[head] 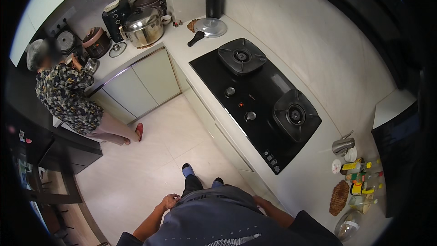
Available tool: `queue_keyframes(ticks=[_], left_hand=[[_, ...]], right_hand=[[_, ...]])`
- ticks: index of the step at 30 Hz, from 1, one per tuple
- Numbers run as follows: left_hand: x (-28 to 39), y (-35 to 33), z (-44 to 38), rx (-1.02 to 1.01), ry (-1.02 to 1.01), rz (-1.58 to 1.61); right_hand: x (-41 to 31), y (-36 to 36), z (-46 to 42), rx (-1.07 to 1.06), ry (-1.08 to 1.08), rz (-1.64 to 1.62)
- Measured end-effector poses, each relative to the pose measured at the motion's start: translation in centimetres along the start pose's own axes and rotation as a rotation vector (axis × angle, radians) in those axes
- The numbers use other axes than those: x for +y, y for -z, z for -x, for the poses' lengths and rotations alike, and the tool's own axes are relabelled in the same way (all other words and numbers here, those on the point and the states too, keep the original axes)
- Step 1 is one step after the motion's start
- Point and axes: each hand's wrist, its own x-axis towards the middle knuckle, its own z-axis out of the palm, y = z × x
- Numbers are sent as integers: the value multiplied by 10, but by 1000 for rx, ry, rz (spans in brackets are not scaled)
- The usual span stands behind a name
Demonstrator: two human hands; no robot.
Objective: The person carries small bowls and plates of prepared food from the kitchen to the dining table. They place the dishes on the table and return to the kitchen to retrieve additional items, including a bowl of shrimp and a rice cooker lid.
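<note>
My left hand [170,201] hangs beside my left thigh, next to the hem of my dark T-shirt [211,215]. Its fingers are bent and partly hidden, and I see no object in it. On the other side, my right hand [260,207] is mostly covered by the shirt, close to the counter front. Before me is a black two-burner gas hob [239,109] set into the white countertop [300,184]. Both burners, the rear-left one [241,55] and the nearer right one [295,114], bear black pan supports with no pot on them.
A person [68,95] stands at the left counter, hands by a metal bowl [91,65]. A steel pot [142,29], a rice cooker [97,42], a pan lid [211,27] and a knife holder [213,5] line the corner. Bottles [362,177] and a woven mat [339,198] lie right.
</note>
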Motion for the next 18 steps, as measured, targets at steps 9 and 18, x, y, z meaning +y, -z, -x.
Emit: queue_keyframes(ticks=[9, 18], left_hand=[[-38, -23, 16, -14, 132, -9], [-1, -8, -23, 65, -113, 39]], right_hand=[[44, -8, -67, 27, 364, -9], [33, -5, -56, 56, 167, 226]])
